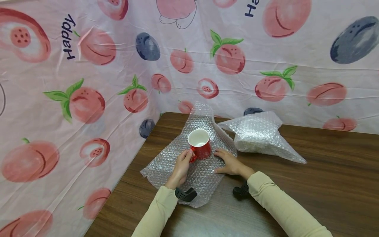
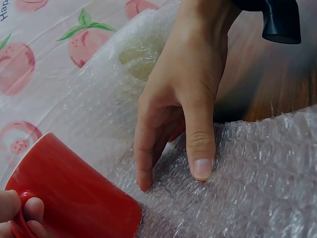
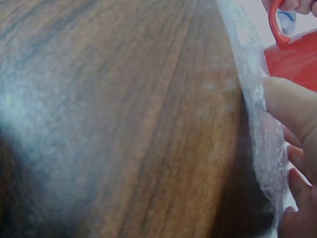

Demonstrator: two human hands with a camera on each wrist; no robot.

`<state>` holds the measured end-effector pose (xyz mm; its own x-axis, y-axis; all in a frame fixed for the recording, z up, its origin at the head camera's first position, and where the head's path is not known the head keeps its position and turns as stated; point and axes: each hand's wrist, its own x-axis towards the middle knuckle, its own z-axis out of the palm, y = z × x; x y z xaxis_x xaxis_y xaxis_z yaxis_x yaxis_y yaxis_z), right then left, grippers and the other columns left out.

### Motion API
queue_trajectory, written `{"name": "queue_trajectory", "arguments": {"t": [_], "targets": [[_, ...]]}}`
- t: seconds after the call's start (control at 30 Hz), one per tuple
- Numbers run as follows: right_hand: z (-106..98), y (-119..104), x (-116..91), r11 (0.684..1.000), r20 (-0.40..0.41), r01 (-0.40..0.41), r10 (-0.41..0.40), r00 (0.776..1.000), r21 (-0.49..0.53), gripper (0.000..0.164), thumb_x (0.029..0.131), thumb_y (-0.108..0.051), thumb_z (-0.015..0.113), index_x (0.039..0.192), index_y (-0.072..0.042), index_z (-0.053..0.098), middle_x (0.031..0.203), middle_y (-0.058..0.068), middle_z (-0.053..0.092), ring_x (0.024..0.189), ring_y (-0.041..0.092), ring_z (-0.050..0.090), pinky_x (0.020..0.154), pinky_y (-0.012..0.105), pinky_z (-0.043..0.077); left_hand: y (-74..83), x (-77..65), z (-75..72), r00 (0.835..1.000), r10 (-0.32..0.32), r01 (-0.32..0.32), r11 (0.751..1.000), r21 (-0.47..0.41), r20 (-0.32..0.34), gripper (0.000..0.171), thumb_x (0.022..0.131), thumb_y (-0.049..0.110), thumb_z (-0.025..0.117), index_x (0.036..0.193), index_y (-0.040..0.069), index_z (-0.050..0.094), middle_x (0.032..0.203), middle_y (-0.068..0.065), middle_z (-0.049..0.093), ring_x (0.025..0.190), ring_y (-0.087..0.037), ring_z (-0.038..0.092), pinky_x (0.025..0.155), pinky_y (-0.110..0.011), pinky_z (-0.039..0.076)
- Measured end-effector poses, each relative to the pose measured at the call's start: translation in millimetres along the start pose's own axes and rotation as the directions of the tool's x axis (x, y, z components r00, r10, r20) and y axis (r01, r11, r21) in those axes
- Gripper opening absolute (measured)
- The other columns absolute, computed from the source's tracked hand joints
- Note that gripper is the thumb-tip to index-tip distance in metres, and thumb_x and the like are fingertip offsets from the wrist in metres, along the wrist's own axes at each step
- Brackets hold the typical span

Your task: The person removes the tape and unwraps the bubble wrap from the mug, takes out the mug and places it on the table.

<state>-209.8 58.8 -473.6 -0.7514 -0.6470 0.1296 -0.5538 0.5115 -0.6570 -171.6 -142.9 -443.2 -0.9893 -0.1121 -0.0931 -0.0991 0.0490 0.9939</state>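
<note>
A red mug [image 1: 202, 150] with a white inside stands, slightly tilted, over a sheet of bubble wrap [image 1: 165, 158] spread on the table. My left hand [image 1: 182, 166] holds the mug by its handle, thumb on top; in the left wrist view only those fingertips show beside the red mug [image 2: 74, 188]. To the right of the mug, my right hand [image 1: 231, 163] touches the bubble wrap with thumb and fingers spread apart. The right wrist view has that hand [image 3: 299, 134] at its right border, beside the edge of the wrap [image 3: 262, 134].
A bubble-wrapped bundle [image 1: 257, 135] lies at the back, right of the sheet; its contents are hard to make out. The brown wooden table [image 1: 325, 184] extends to the right. Fruit-printed cloth [image 1: 189, 65] hangs behind and along the left side.
</note>
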Motion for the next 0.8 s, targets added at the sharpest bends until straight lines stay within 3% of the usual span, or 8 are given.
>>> {"name": "queue_trajectory", "arguments": {"t": [0.5,0.8], "targets": [[1.0,1.2,0.7,1.0,0.0,0.0,0.0,1.0,-0.001,0.064,0.072,-0.021,0.072,0.122,0.01,0.044,0.131,0.027,0.035,0.122,0.043,0.027,0.097,0.055,0.022,-4.9,0.1,3.4,0.998,0.044,-0.047,0.997,-0.061,-0.048,0.025,0.095,0.011,0.039,0.086,-0.01,0.048,0.079,-0.006,0.043,0.079,-0.018,0.043,0.074,-0.029,0.034],[-0.5,-0.1,0.0,1.0,0.008,-0.006,0.006,1.0,0.006,0.063,0.073,-0.02,0.072,0.121,0.01,0.044,0.13,0.028,0.035,0.122,0.043,0.027,0.097,0.054,0.023,-4.6,-1.7,3.3,0.997,0.04,-0.047,0.992,-0.113,-0.062,0.021,0.094,0.008,0.039,0.083,-0.007,0.048,0.077,-0.005,0.043,0.077,-0.017,0.043,0.075,-0.032,0.035]]}}
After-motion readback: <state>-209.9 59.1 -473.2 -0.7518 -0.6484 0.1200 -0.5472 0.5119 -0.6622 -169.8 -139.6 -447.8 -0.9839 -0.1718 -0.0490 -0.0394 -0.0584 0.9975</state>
